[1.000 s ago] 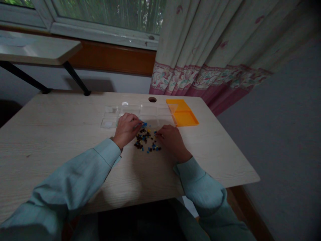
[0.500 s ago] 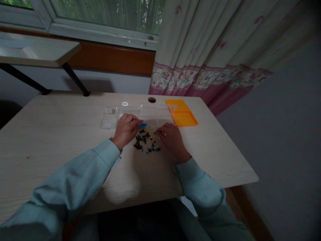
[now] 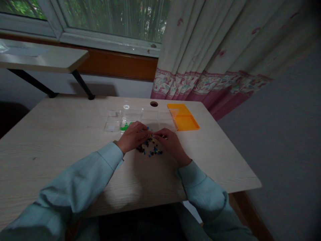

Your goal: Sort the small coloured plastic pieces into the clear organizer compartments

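Observation:
A small heap of tiny beads point(image 3: 151, 148), dark, blue and yellow, lies on the pale wooden table point(image 3: 62, 134) in front of me. My left hand point(image 3: 132, 137) rests at the heap's left edge with its fingers curled and pinched over the beads. Just to the right, my right hand point(image 3: 169, 142) is also pinched, its fingertips nearly meeting those of the left above the heap. What either pinch holds is too small to see. Behind my hands lies a clear compartment box point(image 3: 140, 117), with green beads point(image 3: 124, 127) in one cell.
An orange lid or tray point(image 3: 184, 117) lies at the clear box's right end. A cable hole point(image 3: 153, 104) sits near the table's far edge. A second table point(image 3: 42, 58) stands at the back left under the window. A curtain point(image 3: 213, 67) hangs at the right.
Both hands have drawn together over the heap, fingertips now almost touching. The camera has tilted a little, and green beads now show in a cell left of my left hand.

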A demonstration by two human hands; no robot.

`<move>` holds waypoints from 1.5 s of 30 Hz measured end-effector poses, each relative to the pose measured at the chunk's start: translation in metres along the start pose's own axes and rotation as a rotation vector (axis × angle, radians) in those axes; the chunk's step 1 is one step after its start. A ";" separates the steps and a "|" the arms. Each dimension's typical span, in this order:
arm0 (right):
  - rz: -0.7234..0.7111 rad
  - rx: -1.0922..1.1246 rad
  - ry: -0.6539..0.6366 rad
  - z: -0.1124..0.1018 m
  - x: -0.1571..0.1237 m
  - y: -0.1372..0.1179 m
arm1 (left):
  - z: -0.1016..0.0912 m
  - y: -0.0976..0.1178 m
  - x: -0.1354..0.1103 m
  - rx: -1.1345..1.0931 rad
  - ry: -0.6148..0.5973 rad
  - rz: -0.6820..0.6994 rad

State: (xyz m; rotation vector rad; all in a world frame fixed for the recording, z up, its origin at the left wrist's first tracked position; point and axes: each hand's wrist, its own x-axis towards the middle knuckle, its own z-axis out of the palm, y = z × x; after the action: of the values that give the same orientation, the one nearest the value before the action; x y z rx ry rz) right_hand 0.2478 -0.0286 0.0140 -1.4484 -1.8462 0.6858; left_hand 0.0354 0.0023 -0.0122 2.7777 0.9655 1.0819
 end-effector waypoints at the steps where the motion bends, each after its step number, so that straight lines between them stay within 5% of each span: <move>1: 0.000 0.000 -0.004 0.000 0.000 0.000 | 0.000 0.000 0.000 0.006 0.001 0.002; 13: -0.137 -0.086 -0.044 0.000 -0.002 -0.004 | 0.000 0.001 0.000 0.071 -0.004 0.038; 22: -0.109 -0.375 0.104 -0.010 0.001 0.008 | -0.002 -0.004 0.002 0.036 0.139 -0.213; 29: -0.082 -0.530 -0.010 -0.011 -0.002 0.008 | -0.002 -0.006 0.002 0.049 0.137 -0.264; 45: -0.084 -0.652 -0.044 -0.002 -0.004 0.005 | 0.001 -0.009 0.000 0.081 0.147 -0.261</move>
State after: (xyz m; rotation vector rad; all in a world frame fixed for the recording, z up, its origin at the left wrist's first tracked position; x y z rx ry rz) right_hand 0.2536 -0.0313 0.0108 -1.7368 -2.2713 0.0592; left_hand 0.0313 0.0101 -0.0151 2.5627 1.3709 1.2426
